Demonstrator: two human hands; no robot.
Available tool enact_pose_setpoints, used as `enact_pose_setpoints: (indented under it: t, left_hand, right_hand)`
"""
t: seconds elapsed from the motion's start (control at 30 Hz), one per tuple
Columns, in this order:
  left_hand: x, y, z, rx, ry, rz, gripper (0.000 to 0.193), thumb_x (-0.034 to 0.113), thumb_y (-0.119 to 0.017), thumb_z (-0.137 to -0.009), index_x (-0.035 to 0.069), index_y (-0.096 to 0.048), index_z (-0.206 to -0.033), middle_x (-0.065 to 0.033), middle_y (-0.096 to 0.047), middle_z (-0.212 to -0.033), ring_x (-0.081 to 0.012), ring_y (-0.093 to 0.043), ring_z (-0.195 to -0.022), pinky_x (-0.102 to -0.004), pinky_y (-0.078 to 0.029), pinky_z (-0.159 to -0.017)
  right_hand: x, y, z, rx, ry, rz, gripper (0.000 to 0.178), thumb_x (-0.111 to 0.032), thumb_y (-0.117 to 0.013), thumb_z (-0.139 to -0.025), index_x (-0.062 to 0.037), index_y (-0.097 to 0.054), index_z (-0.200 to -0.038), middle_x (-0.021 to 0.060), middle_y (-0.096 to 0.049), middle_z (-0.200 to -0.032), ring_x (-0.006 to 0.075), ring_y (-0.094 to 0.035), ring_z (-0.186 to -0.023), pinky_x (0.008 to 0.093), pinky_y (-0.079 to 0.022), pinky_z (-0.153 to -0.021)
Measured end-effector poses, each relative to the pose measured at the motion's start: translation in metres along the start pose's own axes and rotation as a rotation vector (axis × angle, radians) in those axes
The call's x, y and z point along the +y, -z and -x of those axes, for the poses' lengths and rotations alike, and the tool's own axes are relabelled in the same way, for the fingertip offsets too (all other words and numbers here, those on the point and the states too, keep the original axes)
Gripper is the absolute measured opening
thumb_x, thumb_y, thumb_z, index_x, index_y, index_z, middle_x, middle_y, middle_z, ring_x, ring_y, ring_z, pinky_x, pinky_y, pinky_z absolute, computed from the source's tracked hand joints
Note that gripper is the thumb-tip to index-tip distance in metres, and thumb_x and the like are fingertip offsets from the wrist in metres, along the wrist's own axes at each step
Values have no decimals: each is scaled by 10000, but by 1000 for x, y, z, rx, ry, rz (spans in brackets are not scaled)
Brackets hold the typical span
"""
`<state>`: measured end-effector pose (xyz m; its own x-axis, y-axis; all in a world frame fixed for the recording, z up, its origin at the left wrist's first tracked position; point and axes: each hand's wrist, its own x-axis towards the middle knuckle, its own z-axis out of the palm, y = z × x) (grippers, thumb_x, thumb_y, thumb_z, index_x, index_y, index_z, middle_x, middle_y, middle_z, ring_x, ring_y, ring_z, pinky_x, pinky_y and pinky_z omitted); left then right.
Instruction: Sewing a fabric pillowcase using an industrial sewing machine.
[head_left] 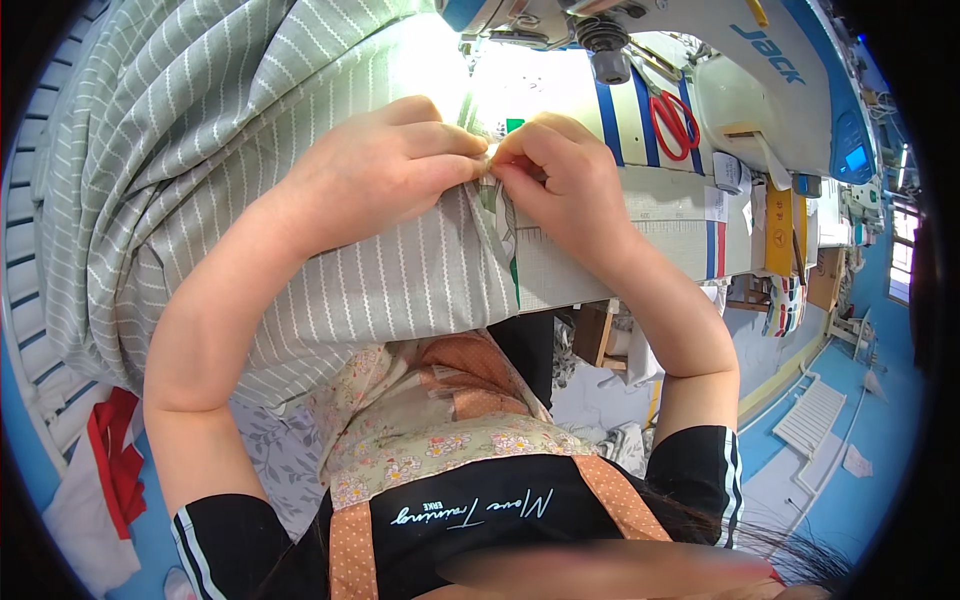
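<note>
"Grey striped cloth [400, 285]! Where is it?"

"Big heap on the left, w/ its edge on the table [560, 280], near the sewing machine [800, 105]."

"And the hands?"

"L hand [385, 165]: fingers close together, pinching that edge. R hand [570, 170]: narrow pinch too, tips by the left's tips (the bit between is too tiny to tell)."

"Why so close?"

"Prob. b/c two pinches keep a thin edge neat. Red scissors [668, 98] lie off to the right, prob. so they're easy to grab & not under the cloth."

"Any boxes?"

"Yep, yellow box [785, 225] at the table's right end. Can't see what's in it. Wooden box [592, 335] down below, pale stuff beside it; can't tell if any's inside."
</note>
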<state>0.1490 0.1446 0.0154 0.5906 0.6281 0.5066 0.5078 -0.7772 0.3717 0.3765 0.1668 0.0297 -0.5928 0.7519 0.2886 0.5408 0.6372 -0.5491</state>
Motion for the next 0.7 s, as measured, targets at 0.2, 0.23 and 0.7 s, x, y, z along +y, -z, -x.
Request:
enact_pose_setpoints:
  t: [0.2, 0.23, 0.7]
  left_hand:
    - [2, -1, 0, -10, 12, -23, 123, 66, -721, -761, 89, -704, -881, 27, -699, -1032, -190, -625, -913, -315, -577, -749]
    - [2, -1, 0, -5, 10, -22, 120, 64, -719, -761, 89, -703, -878, 26, -700, -1029, -191, -626, -910, -315, -577, -746]
    - [1, -1, 3, 20, 23, 11, 105, 49, -706, -760, 91, -684, -853, 28, -708, -1013, -193, -627, -894, -322, -575, -721]
  right_hand:
    - [7, 0, 1, 61, 202, 62, 161, -12, -753, -745, -39, -693, -891, 67, -643, -861, 231, -628, -768, 329, -517, -627]
    - [8, 1, 2, 44, 259, 85, 188, -13, -751, -737, -44, -704, -916, 59, -654, -900, 232, -630, -793, 330, -528, -642]
    - [20, 14, 2, -110, 508, 187, 351, -37, -734, -715, -65, -729, -1064, 28, -680, -1089, 220, -635, -893, 327, -572, -702]
